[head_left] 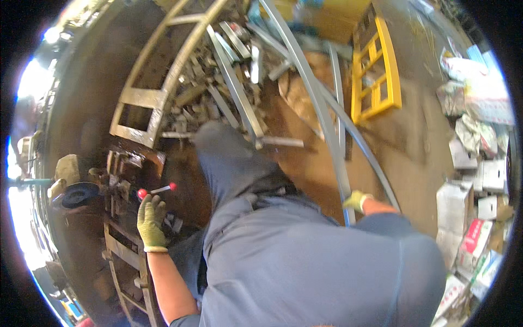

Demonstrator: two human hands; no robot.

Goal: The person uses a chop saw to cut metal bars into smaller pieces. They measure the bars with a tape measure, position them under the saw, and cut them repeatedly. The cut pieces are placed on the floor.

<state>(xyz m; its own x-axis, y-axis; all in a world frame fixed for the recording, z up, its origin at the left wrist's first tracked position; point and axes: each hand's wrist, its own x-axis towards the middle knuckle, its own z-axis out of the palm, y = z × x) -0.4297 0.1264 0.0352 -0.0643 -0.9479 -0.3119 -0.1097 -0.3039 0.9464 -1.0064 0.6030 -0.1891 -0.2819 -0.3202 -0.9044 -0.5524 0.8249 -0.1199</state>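
My left hand (151, 222), in a yellow-green glove, is at the lower left with its fingers stretched out. Its fingertips lie right by a short metal lever (159, 190) with a red ball on each end; whether they touch it I cannot tell. This lever sits beside a dark, rusty clamp-like fixture (133, 159). On the right, my gloved right hand (357, 200) is closed around the near end of a long grey metal bar (327, 122), which slants away to the far middle. Part of that grip is hidden by the glove.
Metal offcuts (204, 87) lie heaped ahead. A pale ladder-like metal frame (144, 98) rises at left, and a yellow frame (395, 76) stands far right. Another curved bar (368, 150) runs beside the held one. Cardboard boxes (455, 207) line the right side.
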